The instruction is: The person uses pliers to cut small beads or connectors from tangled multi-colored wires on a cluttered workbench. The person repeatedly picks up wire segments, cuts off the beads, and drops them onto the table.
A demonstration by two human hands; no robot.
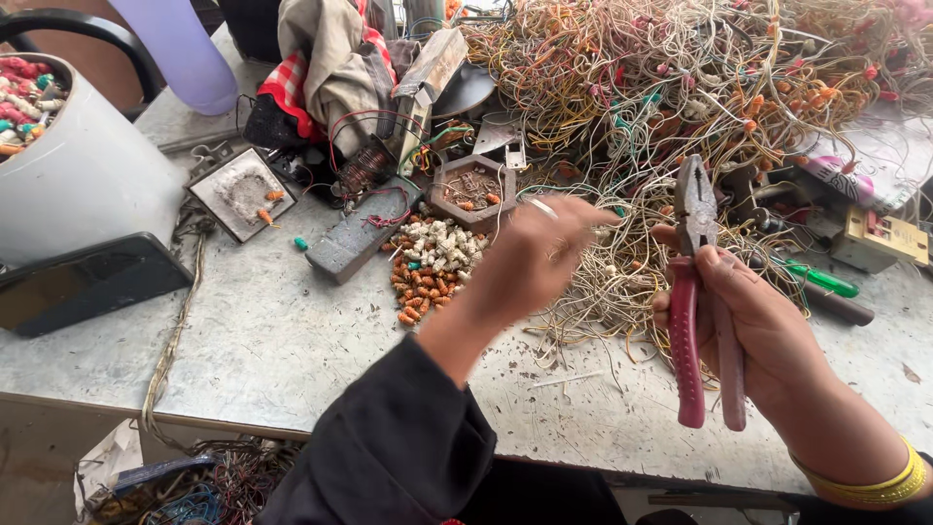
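Scuffed grey metal makes up our desk [272, 340], its paint chipped and scratched, with loose cable hanging over the near edge. Nearest us, our right hand [768, 331] holds pliers [702, 292] upright; its grip is wrapped tight around the maroon handles, and the steel nose points up with its tips together. Our left hand [535, 258], in a dark sleeve, is raised just beside the pliers and blurred, fingertips pressed together; we cannot tell what they pinch, though thin wire strands run past them. Behind both hands spreads a huge tangle of wires [680, 97], thin, kinked, in beige, green and orange, covering the far right of the desk and crowding the space around the pliers. Left of it lies a small heap of orange and white caps [432, 267], bead-like and ridged. Beyond that sits a brown hexagonal tray [471, 185], and further left a square white tray [241, 192]. At the left edge a dark phone [87, 282] leans against a white bucket [83, 175] holding coloured pieces. A green-handled screwdriver [821, 280] lies to the right.
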